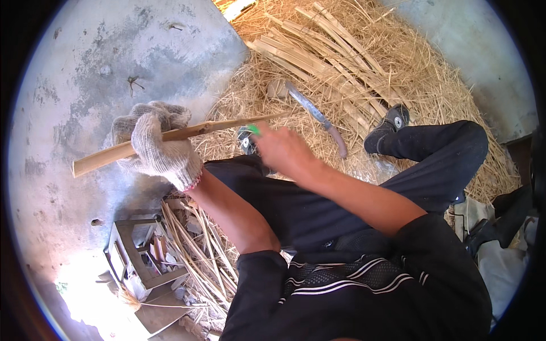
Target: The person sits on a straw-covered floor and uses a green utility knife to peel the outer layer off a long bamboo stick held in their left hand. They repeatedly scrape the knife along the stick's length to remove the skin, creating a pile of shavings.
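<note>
Now, the strip (213,127) is held slantwise before the lap, its broad end out to the left, its thin end pointed over the straw (449,102). Near the broad end it is gripped by the gloved left hand (161,149), fingers wrapped right around. Over to the bare right hand (281,149): blurred, curled tight, with a green thing (253,130) clasped at the thumb side, close by the strip; whether the two are touching cannot be told. Beyond, a knife (325,120) is laid on the straw, flanked by more strips (335,68). The left side is filled by a wall (74,113).
</note>
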Available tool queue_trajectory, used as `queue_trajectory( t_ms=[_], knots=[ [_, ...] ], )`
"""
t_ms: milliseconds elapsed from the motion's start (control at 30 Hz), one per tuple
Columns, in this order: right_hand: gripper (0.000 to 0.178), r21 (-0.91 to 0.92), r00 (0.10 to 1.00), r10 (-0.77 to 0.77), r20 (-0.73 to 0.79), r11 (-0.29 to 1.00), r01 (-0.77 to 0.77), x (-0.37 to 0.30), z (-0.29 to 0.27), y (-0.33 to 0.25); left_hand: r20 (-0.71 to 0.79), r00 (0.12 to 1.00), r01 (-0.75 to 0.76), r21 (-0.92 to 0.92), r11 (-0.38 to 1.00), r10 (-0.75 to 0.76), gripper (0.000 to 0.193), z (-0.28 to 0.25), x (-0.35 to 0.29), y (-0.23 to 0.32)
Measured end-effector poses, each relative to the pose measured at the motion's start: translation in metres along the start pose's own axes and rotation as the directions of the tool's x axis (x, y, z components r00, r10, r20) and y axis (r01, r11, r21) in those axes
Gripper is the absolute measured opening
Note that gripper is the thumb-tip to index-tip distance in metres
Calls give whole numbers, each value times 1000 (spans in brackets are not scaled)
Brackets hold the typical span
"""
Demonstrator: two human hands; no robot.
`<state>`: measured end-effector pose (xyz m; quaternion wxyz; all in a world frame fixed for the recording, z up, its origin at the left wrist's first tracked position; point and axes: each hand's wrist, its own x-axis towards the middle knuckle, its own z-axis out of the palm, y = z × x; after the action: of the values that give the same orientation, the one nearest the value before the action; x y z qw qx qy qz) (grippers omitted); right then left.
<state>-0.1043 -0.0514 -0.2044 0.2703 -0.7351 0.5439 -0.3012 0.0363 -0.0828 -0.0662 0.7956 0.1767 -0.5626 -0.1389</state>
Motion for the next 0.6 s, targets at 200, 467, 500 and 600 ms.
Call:
queue_trajectory(
  t_ms=[200,467,500,600],
  knots=[
    [28,94,996,-12,87,996,4,-5,-22,-13,73,997,-14,-90,996,21,17,-3,-3,-6],
    [25,-233,944,232,236,956,-177,3,48,134,-33,998,-37,173,984,44,15,7,10,-6],
    [26,-212,973,185,135,965,-154,-4,40,116,-51,996,-64,235,970,78,15,0,9,-5],
    [28,82,968,242,66,965,-248,2,-7,74,-125,992,43,297,954,-6,11,8,-3,-4]
  ],
)
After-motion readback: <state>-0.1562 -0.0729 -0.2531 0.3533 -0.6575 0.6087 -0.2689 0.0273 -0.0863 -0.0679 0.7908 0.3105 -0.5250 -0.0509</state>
